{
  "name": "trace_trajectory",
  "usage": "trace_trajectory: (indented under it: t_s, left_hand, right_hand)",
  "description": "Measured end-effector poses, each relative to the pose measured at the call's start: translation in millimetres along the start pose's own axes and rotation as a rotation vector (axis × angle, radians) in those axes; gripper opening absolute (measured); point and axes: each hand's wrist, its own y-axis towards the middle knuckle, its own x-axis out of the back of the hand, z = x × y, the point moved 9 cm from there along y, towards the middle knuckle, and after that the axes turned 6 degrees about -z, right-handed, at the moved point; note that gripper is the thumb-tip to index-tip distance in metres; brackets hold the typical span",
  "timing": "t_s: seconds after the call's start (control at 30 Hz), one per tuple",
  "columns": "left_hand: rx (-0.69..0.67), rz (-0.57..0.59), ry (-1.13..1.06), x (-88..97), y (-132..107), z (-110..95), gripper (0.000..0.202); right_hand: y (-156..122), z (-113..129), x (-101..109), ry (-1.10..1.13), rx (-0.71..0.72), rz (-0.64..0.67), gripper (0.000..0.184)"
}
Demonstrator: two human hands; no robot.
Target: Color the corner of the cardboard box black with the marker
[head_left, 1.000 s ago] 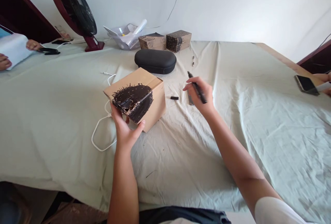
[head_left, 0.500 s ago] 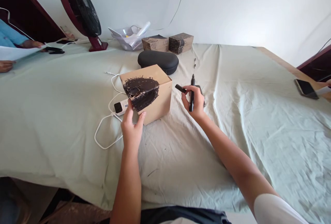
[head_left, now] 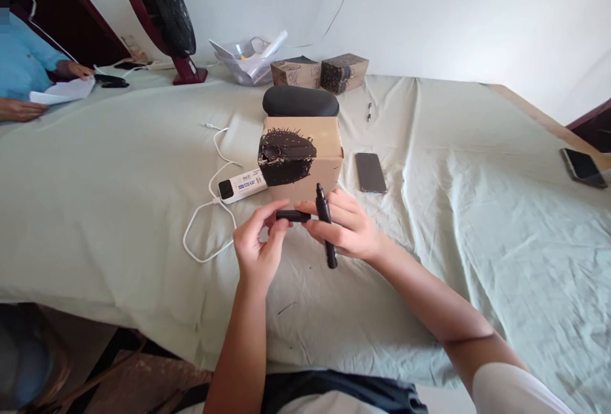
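Note:
Between my hands is a black marker cap [head_left: 292, 216], lying level. My left hand [head_left: 259, 242] pinches its left end between thumb and fingers. The right-hand end of the cap touches the fingers of my right hand [head_left: 351, 226], which also holds an uncapped black marker [head_left: 326, 229], tip pointing up and away. Just beyond my hands a brown cardboard box [head_left: 327, 140] sits on the cloth. A large black scribbled patch [head_left: 289, 162] covers its left top edge and front. Neither hand grips the box.
A white power strip [head_left: 243, 186] with a white cable lies left of the box, a phone [head_left: 370, 172] to its right. Behind stand a black case [head_left: 300, 101], two cardboard boxes [head_left: 344, 72], a plastic basket [head_left: 245, 69] and a fan [head_left: 165, 13]. At left another person holds paper [head_left: 64, 91].
My left hand has let go of the box and taken hold of the cap. My right hand has come left and nearer with the marker. The box now sits squarer on the table.

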Motion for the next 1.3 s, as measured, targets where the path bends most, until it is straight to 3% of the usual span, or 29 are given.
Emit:
trace_trajectory:
  t_s: [0.07,0.17,0.3,0.43,0.67,1.0,1.3]
  left_hand:
    - [0.139,-0.125,-0.093,8.1,2,4,0.03]
    - [0.27,-0.275,-0.27,17.3,7,14,0.04]
    - [0.354,-0.236,-0.344,13.1,12,22,0.046]
    - [0.398,-0.139,-0.359,2.2,7,22,0.046]
    - [0.373,0.082,-0.217,-20.0,-5,19,0.043]
    - [0.321,0.041,-0.183,-17.1,-11,27,0.044]
    - [0.318,0.08,-0.085,-7.9,-8,31,0.046]
  right_hand:
    - [5,2,2,0.054,-0.041,-0.028,0.02]
    - [10,-4,12,0.233,-0.218,-0.133,0.043]
    - [9,-11,12,0.398,-0.462,-0.171,0.029]
    - [6,-14,11,0.398,-0.543,-0.181,0.014]
    - [-2,-14,-3,0.402,-0.507,-0.126,0.012]
    - [-17,5,-17,0.269,-0.324,-0.18,0.02]
    - [-30,1,-28,0.282,-0.359,-0.158,0.025]
